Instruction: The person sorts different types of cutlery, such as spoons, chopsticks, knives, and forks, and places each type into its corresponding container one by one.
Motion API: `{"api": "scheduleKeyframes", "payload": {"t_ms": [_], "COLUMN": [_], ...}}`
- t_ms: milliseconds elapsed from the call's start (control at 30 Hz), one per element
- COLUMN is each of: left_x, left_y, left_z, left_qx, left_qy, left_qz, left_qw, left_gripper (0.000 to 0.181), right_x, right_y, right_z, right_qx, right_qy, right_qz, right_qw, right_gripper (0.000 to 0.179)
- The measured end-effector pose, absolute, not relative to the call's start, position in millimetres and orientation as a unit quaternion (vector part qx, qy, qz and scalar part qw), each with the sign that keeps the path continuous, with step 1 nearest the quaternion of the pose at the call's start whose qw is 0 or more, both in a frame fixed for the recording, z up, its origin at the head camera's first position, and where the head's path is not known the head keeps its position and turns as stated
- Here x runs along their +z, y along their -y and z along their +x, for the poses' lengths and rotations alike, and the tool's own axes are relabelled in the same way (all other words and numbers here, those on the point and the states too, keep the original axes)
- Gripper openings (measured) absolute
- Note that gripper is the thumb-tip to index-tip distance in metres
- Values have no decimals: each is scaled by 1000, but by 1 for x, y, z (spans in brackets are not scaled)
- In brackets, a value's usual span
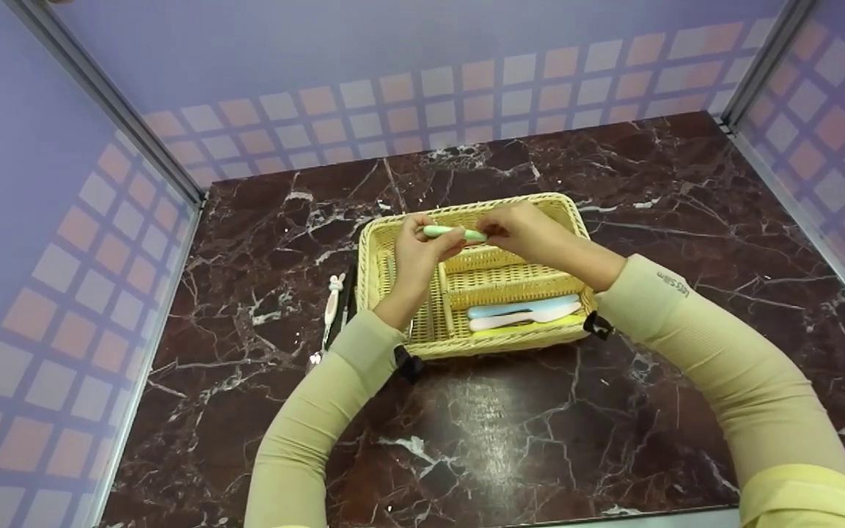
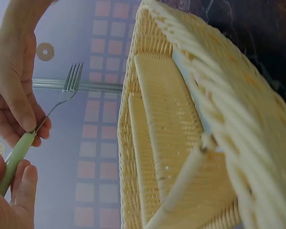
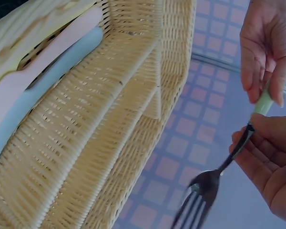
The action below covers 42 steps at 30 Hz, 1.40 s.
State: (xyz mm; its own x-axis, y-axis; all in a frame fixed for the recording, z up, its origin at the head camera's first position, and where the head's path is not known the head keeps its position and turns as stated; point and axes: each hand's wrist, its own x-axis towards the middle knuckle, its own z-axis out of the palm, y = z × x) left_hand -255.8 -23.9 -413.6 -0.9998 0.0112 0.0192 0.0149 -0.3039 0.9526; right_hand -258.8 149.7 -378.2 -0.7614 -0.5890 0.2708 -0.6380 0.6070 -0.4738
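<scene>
Head: green-handled fork (image 1: 435,231) is above the wicker basket (image 1: 496,342) on the worktop (image 1: 510,440), left grip (image 1: 421,253) clamped on the handle (image 1: 475,235). Left wrist: right grip (image 2: 15,90) pinches by the slim metal neck (image 2: 48,115); likely light, stiff. Right wrist: handle looks smooth, maybe slippery; mid-handle seems the best hold.

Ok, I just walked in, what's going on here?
A person's hands are holding a green-handled fork over a wicker basket: the left hand grips the handle, and the right hand pinches it near the metal neck. The fork isn't in the basket at this moment. Blue, pink and yellow knives lie in the near compartment, and a rabbit-topped utensil lies outside, left of the basket.
</scene>
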Motion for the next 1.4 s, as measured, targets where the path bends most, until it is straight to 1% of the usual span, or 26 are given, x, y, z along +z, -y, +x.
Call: {"api": "scheduleKeyframes", "payload": {"t_ms": [233, 333, 500, 600, 700, 800, 1000, 1200, 1333, 1400], "left_x": [-418, -420, -424, -426, -428, -431, -436, -437, -437, -437], "left_y": [20, 21, 25, 31, 40, 52, 79, 107, 122, 129], "left_z": [-256, -255, -256, -258, -262, -267, -274, -278, -280, -280], "left_qx": [-808, -794, -754, -720, -662, -610, -559, -530, -520, -515], "left_qy": [589, 608, 657, 692, 748, 791, 829, 848, 852, 855], "left_qz": [1, -3, -21, -38, -47, -37, -6, 26, 43, 49], "left_qw": [3, -4, -15, -19, -11, -1, 5, 23, 37, 42], "left_gripper": [28, 27, 22, 30, 40, 42, 45, 48, 47, 47], "right_x": [-385, -387, -387, -387, -391, -400, -433, -456, -464, -479], "right_y": [-155, -156, -157, -157, -161, -168, -179, -167, -150, -145], "right_z": [-264, -266, -269, -275, -288, -306, -335, -351, -362, -377], "right_qx": [248, 232, 204, 179, 148, 128, 113, 93, 76, 61], "right_qy": [884, 887, 897, 908, 922, 935, 956, 955, 953, 954], "right_qz": [388, 393, 389, 378, 357, 331, 272, 279, 277, 272], "right_qw": [79, 74, 45, 31, 30, 30, -8, -38, -94, -114], "right_gripper": [10, 11, 13, 14, 16, 17, 12, 15, 18, 16]}}
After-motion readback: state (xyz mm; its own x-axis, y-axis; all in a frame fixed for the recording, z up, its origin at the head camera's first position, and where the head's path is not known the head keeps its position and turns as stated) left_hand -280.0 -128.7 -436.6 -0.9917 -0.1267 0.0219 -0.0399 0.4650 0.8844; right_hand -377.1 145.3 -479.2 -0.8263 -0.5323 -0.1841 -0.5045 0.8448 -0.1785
